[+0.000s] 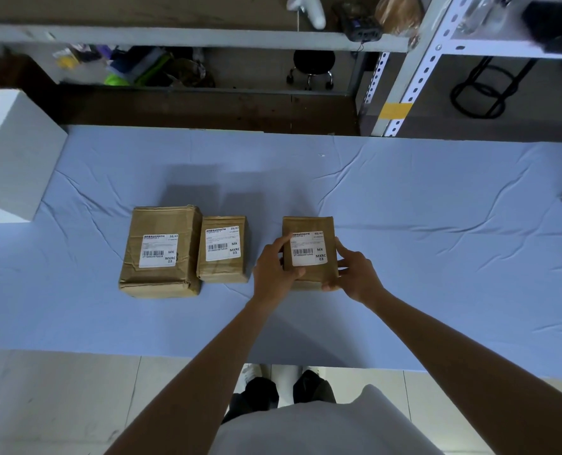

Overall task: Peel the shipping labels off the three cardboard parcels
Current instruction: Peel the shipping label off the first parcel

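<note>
Desk (437, 224): covered by a creased pale-blue cloth, with all three parcels near its middle. The cloth may be dragged if a parcel is pulled without being held down.
Largest parcel (161, 221): placed farthest left and wrapped in wrinkled brown paper. It lies just beside the middle parcel and is untouched.
Middle parcel (222, 270): laid flat on the cloth, untouched, and set apart from the right parcel.
Right parcel (307, 224): the smallest, held between both grips. Whether its underside rests on the desk cannot be told.
Left grip (273, 274): closed on the right parcel's left edge, with the thumb laid on top near the upper-left corner of the label.
Right grip (355, 274): closed on the same parcel's right edge and near corner, with the fingers curled about it.
Label 38/42 (158, 250): stuck flat on the largest parcel.
Label 39/42 (223, 243): stuck flat on the middle parcel.
Label 40/42 (309, 248): stuck flat on the right parcel, with no lifted corner to be seen. It is judged the first to be peeled, and the task is judged barely begun.
Hazard, tearing: the thin paper may be split if a corner is pulled fast or steeply, and scraps would be left behind.
Hazard, wrapping: the brown outer paper may be stripped away with the adhesive.
Hazard, slipping: the light parcel may be lost if one grip is released to pick at a corner.
</note>
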The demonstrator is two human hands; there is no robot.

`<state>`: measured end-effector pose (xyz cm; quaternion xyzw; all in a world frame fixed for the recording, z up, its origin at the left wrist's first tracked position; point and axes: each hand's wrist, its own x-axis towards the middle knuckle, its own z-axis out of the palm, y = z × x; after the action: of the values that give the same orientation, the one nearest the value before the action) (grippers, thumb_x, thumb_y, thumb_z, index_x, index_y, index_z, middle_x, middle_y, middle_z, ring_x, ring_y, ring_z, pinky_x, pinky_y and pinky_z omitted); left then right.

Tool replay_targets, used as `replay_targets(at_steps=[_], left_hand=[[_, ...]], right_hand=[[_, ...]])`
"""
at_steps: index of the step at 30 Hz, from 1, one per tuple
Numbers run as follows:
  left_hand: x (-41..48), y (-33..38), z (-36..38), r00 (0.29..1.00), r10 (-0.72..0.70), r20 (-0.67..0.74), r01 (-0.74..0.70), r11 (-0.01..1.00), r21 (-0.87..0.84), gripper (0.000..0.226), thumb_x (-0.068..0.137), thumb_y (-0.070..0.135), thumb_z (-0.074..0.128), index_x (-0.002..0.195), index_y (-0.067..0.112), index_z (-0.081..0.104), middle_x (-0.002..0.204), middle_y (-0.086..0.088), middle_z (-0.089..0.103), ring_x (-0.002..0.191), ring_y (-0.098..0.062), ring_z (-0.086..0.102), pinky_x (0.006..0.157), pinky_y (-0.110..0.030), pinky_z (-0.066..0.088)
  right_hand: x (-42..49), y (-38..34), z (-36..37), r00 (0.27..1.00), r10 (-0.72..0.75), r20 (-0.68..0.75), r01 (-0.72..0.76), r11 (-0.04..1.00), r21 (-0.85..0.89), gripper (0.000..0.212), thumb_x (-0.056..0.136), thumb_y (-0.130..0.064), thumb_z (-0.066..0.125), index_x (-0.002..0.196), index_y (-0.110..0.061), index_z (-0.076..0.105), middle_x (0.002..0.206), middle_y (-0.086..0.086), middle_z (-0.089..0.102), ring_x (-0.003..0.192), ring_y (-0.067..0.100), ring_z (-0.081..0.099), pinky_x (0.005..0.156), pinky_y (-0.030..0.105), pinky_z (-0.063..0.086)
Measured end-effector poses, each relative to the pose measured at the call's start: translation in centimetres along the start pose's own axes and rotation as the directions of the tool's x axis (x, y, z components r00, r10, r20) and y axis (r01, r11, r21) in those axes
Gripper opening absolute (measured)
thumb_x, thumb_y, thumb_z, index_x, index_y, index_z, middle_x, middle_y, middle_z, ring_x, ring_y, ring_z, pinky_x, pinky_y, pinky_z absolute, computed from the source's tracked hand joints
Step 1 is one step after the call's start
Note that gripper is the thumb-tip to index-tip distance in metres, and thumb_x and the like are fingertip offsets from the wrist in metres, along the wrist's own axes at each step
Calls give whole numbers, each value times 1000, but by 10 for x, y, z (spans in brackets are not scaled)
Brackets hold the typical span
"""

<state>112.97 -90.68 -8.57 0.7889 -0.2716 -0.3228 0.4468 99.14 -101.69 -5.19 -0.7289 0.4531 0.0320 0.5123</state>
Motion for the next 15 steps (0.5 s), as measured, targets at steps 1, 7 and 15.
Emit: replay_targets(at_steps=[1,7,15], left_hand=[[1,0,0,1000,-9,-2,9,1000,-6,76,62,17,78,129,38,48,122,-2,54,113,-19,56,89,-43,55],[6,3,-2,1000,-26,9,25,999,43,74,59,16,81,121,39,46,118,0,56,105,-17,59,85,-43,56],[7,8,-5,999,1,33,-4,996,85,62,57,18,80,103,38,44,112,0,55,97,-14,60,77,-43,57]], right_hand=[[0,0,0,1000,4,-3,-4,1000,1,104,65,2,79,149,-25,24,118,7,65,96,21,65,65,11,48],[1,0,0,1000,8,-7,-8,1000,-1,103,66,4,77,149,-26,25,118,8,65,96,22,65,66,13,49],[-1,-2,0,1000,1,-6,-1,1000,-3,102,66,2,78,149,-26,25,118,8,65,99,23,65,77,22,52]])
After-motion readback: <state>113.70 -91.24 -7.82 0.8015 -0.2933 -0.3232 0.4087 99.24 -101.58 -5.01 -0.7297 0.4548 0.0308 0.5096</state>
